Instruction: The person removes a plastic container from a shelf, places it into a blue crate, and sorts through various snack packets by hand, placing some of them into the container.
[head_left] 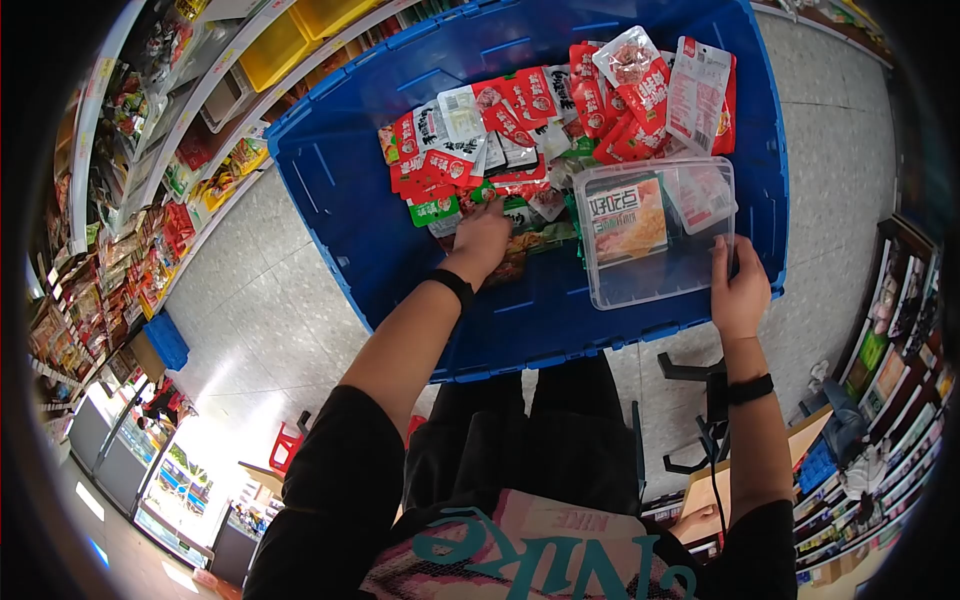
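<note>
My right hand (740, 288) grips the right rim of a clear plastic container (640, 285), thumb and fingers on its edge. Inside lies a packet with an orange food picture (628, 222) and, near the far right corner, a white-and-red packet. My left hand (484, 238) reaches down into the blue crate (400, 285), fingers curled among the snack packets beside a green packet (435, 210). Its fingertips are partly hidden, and what they pinch cannot be made out. Red-and-white snack packets (520, 100) lie heaped across the crate's far side.
Shelves with hanging snack packets (165, 240) curve along the left, with a yellow bin (275, 55) above. Grey floor tiles (270, 290) surround the crate. More stocked shelves (890, 390) stand at right. A red stool (285, 447) is behind on the left; another person's hand (697, 522) shows at lower right.
</note>
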